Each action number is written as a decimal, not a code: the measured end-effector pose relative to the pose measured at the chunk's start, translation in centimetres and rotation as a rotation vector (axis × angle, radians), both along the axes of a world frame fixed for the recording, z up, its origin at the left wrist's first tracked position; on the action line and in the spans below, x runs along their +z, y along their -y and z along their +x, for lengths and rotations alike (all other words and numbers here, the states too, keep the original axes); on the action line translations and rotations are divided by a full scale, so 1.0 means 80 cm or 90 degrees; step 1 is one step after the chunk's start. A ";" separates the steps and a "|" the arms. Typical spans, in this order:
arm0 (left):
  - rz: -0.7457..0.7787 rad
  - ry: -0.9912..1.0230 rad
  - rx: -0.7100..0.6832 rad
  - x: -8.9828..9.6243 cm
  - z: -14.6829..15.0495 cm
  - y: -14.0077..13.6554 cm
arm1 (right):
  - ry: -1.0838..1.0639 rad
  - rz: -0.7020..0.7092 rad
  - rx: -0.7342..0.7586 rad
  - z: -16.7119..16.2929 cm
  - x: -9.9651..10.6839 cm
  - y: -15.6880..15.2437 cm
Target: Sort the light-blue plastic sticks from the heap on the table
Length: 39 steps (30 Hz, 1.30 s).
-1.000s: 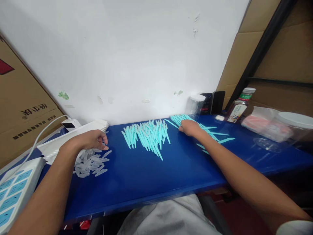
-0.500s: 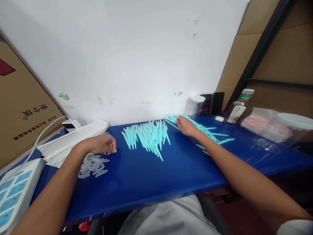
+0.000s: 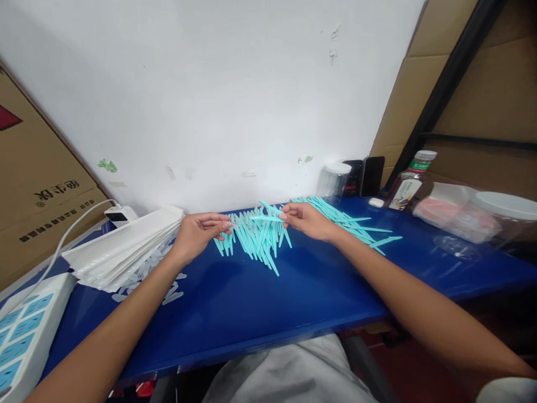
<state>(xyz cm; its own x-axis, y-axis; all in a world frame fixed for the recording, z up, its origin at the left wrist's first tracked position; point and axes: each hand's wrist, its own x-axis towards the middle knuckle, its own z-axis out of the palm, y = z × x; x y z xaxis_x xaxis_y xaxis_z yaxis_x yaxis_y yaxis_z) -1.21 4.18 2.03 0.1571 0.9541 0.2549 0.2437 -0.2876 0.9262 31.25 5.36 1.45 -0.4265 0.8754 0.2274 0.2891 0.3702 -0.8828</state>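
Observation:
My right hand [image 3: 305,219] pinches two slim turquoise eyebrow razors [image 3: 271,209] at their handle ends, blades toward the left. Facing it, my left hand [image 3: 205,232] has thumb and fingers closed on what looks like a small clear blade cap, mostly hidden by the fingertips. Both hands hover at a pile of capped turquoise razors [image 3: 262,240]. More razors [image 3: 352,221] lie loose on the blue table to the right, beyond my right forearm. Partly behind my left forearm lie several loose clear caps [image 3: 173,294].
White plastic sleeves [image 3: 126,246] are stacked at left, near a white power strip [image 3: 59,313] and a charger with a cable [image 3: 121,215]. At right stand a clear jar [image 3: 335,182], phones [image 3: 372,176], a bottle [image 3: 409,184] and a lidded tub [image 3: 503,210]. A white wall [image 3: 235,101] closes the back.
My right hand has moved left from the loose razors, bringing two with it. My left hand has moved right and up from the loose caps, so the two hands are now close together.

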 end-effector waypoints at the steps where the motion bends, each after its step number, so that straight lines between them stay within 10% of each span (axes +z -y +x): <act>1: 0.004 0.005 0.002 -0.002 0.004 0.002 | -0.012 0.003 0.013 -0.002 0.000 0.002; 29: -0.066 -0.032 -0.059 -0.012 0.043 0.026 | -0.052 0.074 0.059 -0.028 -0.008 0.022; 35: 0.098 -0.406 0.009 0.023 -0.011 0.012 | -0.032 0.074 -0.042 -0.027 -0.025 0.005; 39: -0.148 -0.636 -0.175 0.054 -0.094 0.002 | -0.040 0.078 -0.129 -0.018 -0.027 -0.005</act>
<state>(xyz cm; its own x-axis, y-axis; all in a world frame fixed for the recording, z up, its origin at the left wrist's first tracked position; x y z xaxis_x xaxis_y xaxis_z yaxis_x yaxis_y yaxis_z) -8.75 4.03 6.35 0.4125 0.8624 -0.2934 0.8778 -0.2903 0.3810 29.80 5.79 -0.71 -0.2266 0.9058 0.3579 0.3144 0.4158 -0.8534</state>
